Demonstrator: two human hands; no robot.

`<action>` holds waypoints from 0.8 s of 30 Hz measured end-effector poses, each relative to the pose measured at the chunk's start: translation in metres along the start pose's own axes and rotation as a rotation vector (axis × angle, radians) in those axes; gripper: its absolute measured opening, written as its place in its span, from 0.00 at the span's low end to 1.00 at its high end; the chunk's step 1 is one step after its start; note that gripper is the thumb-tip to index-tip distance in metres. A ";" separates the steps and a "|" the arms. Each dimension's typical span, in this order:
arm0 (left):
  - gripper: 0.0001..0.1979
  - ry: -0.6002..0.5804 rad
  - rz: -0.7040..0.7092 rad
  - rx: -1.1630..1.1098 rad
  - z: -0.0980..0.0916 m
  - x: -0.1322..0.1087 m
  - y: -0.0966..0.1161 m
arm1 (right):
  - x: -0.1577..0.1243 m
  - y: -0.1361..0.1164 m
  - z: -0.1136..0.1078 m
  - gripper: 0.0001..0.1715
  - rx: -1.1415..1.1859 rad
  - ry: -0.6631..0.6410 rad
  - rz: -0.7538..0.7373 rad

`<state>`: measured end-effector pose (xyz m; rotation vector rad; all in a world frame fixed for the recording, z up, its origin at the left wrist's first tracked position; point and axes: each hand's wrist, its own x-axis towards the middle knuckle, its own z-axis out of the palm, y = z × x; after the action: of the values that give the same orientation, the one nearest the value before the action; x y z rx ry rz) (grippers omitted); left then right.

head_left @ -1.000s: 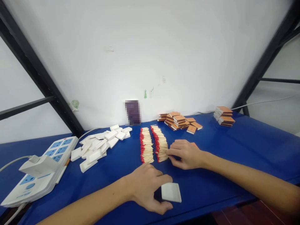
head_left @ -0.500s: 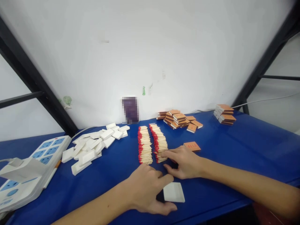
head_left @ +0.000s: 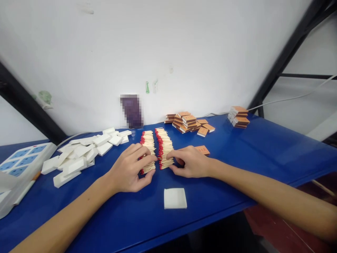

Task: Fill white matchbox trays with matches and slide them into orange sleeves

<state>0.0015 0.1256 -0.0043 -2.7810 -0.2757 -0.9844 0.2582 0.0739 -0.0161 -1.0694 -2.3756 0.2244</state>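
Two rows of red-tipped matches lie side by side on the blue table, a left row and a right row. My left hand reaches over the near part of the left row, its thumb and index finger apart at the bare stick ends. At the near end of the right row is my right hand, thumb and index finger apart and touching the sticks. Whether either hand grips any matches is hard to see. In front of both hands lies a white matchbox tray.
White matchbox trays are heaped on the left, beside a power strip. Orange matchboxes are piled at the back, with another stack farther right. One orange matchbox sleeve lies behind my right hand.
My left hand has left the white tray and moved forward and left onto the left match row. My right hand stays at the right row. The view has shifted.
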 end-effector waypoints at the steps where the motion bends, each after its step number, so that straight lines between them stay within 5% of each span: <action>1: 0.15 -0.038 -0.024 0.007 -0.003 0.000 0.000 | 0.000 0.001 0.000 0.10 0.013 0.002 -0.018; 6: 0.29 -0.242 -0.110 0.016 -0.006 0.000 0.004 | 0.001 0.004 0.002 0.09 0.026 -0.006 -0.101; 14: 0.37 -0.391 -0.120 0.003 -0.012 0.001 -0.001 | 0.002 0.006 -0.002 0.11 0.035 -0.048 -0.045; 24: 0.37 -0.354 -0.119 -0.043 -0.014 -0.002 -0.005 | 0.000 0.004 0.001 0.10 -0.008 -0.047 -0.124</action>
<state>-0.0098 0.1265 0.0059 -2.9964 -0.4777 -0.5170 0.2602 0.0769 -0.0177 -0.9259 -2.4769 0.1974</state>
